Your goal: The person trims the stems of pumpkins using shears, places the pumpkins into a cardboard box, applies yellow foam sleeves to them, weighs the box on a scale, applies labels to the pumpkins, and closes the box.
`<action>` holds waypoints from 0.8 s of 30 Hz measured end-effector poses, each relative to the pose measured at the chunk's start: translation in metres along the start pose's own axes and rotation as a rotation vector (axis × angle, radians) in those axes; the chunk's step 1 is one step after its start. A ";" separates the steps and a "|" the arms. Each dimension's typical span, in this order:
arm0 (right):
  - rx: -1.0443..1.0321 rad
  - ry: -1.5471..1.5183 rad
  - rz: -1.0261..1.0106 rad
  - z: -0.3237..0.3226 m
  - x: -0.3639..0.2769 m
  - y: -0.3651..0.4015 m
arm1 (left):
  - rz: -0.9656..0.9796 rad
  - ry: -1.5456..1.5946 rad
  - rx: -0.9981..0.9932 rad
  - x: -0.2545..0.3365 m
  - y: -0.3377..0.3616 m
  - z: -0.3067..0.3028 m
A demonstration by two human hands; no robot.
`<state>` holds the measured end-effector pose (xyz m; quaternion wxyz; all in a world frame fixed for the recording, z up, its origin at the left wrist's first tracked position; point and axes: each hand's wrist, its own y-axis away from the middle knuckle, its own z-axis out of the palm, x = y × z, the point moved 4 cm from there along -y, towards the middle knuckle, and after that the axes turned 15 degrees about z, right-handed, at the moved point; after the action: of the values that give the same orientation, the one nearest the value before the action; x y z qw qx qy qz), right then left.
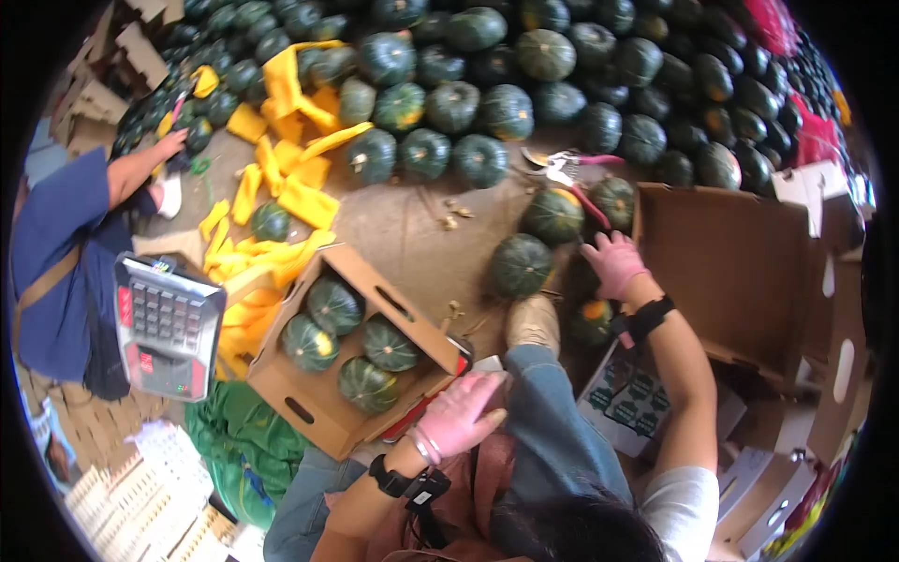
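My left hand [459, 413], in a pink glove, has its fingers stretched out and holds nothing. It hovers beside the cardboard box [323, 412], where several dark green squashes [365, 385] lie. My right hand [616, 266], also pink-gloved, reaches down with fingers apart over a shadowed squash at the right. Just above its fingers ends one handle of the red-handled pruning shears [562, 169], lying open on the floor. Close by sit a round green squash [521, 266] and another squash [552, 216]. A smaller squash with an orange patch [592, 322] lies below the right hand.
Rows of squashes [454, 106] cover the floor ahead. Yellow cloth strips [307, 204] are strewn at left, near a digital scale display [169, 328] and a co-worker's sleeve [70, 215]. An open carton [726, 272] stands right. A green sack [239, 440] lies lower left.
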<state>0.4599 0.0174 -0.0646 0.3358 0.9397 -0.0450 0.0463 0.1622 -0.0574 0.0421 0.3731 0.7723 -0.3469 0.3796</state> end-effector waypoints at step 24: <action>0.058 -1.007 -0.840 -0.118 -0.131 0.109 | -0.045 1.803 0.972 -0.005 -0.004 -0.017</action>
<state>0.3111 0.0152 0.0788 0.2378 0.7926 0.1754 -0.5333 0.1580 -0.0400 0.0439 0.1489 0.2736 0.2686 0.9115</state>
